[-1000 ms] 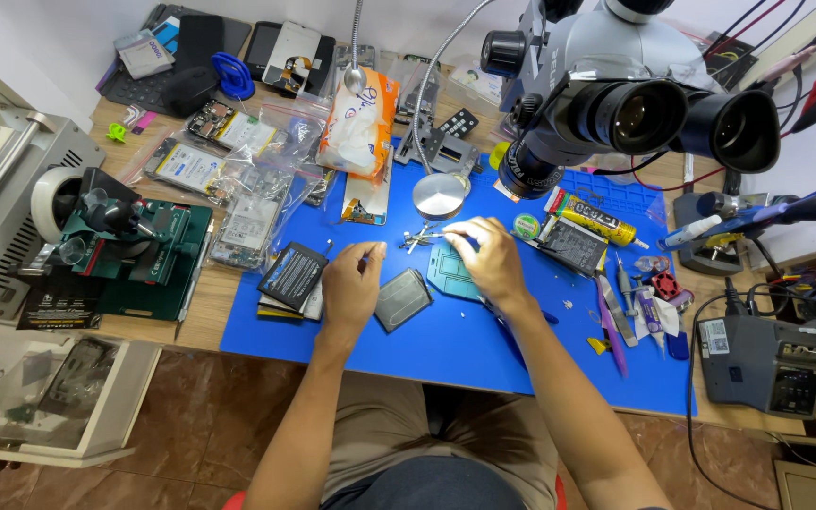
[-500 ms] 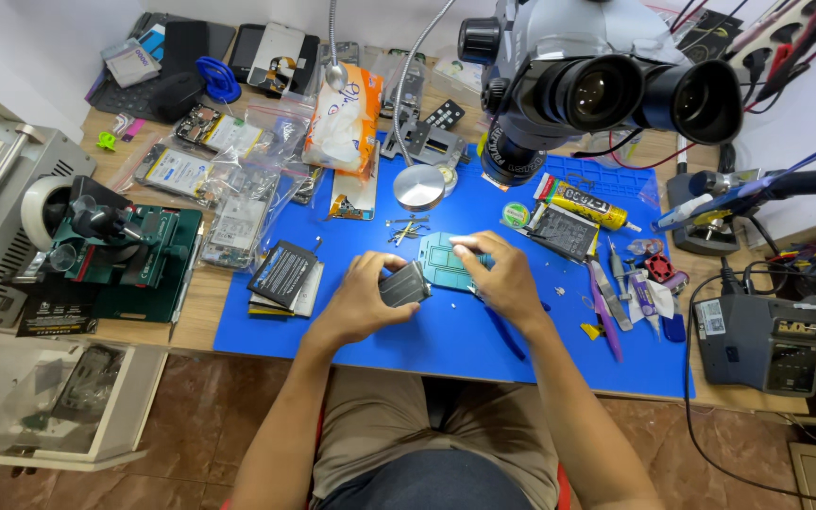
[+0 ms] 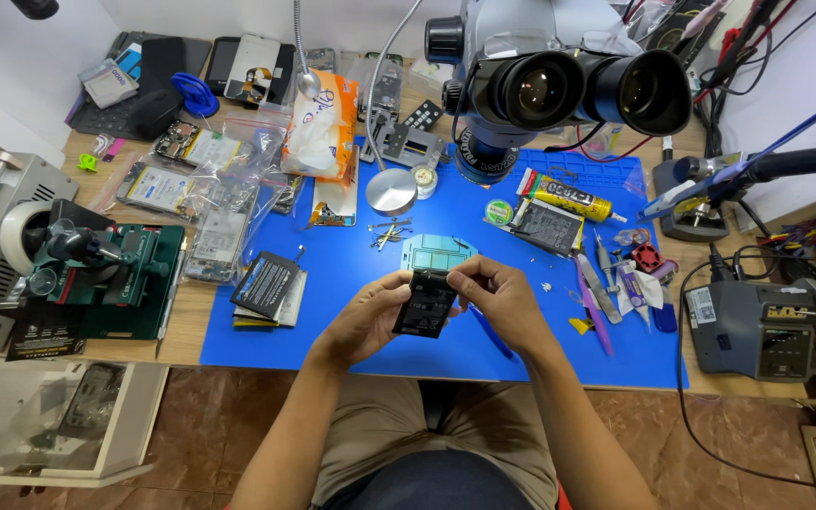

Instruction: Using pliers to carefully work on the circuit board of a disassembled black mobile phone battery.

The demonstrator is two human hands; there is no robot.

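Note:
Both hands hold a flat black rectangular phone battery (image 3: pixel 425 303) above the blue work mat (image 3: pixel 351 274). My left hand (image 3: pixel 363 316) grips its left and lower edge. My right hand (image 3: pixel 496 295) pinches its top right corner with thumb and fingers. Just beyond the hands a teal phone frame (image 3: pixel 437 250) lies flat on the mat, with a small cluster of metal bits (image 3: pixel 387 232) further back. A blue-handled tool (image 3: pixel 488 331) lies on the mat under my right wrist.
A large stereo microscope (image 3: pixel 559 90) hangs over the mat's far side. Tweezers and small tools (image 3: pixel 606 283) lie at right beside a soldering station (image 3: pixel 757 331). A stack of dark phone parts (image 3: pixel 268 286) sits left; a green fixture (image 3: pixel 110 279) and bagged parts (image 3: pixel 219 189) further left.
My left hand picked the black battery up off the mat and raised it. My right hand left the teal frame and joined it on the battery. The camera view shifted closer.

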